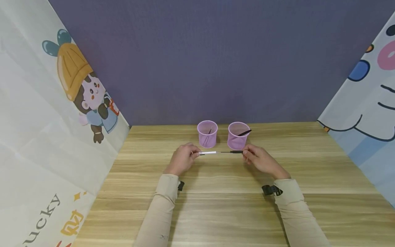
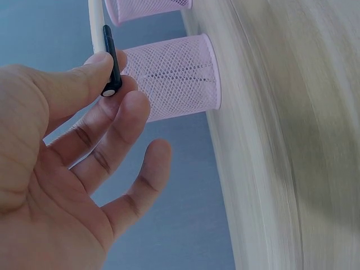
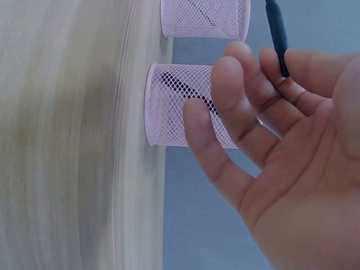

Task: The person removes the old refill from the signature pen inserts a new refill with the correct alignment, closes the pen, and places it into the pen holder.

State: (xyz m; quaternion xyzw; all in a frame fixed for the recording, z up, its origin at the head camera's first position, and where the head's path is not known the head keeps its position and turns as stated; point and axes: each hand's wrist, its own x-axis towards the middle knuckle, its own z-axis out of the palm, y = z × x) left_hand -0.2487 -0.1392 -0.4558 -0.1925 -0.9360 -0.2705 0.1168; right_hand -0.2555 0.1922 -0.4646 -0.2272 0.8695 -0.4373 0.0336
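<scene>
My left hand [image 1: 184, 158] pinches a white pen barrel [image 1: 210, 152] between thumb and fingers, at the end with the black clip [image 2: 112, 62]. The other fingers spread loosely below it. My right hand [image 1: 259, 158] pinches the tapered end of a black pen grip section [image 3: 277, 28] with thumb and forefinger. From its other side a thin dark refill [image 1: 225, 152] sticks out, pointing left at the barrel. Barrel and refill lie nearly in one line above the table, with a small gap between their ends.
Two pink mesh pen cups stand side by side behind the hands. Thin dark sticks lean in the left cup [image 1: 207, 140]; a black slender object [image 1: 244, 133] leans over the rim of the right cup [image 1: 233, 141]. A dark panel [image 1: 222, 61] rises behind the wooden table [image 1: 225, 212].
</scene>
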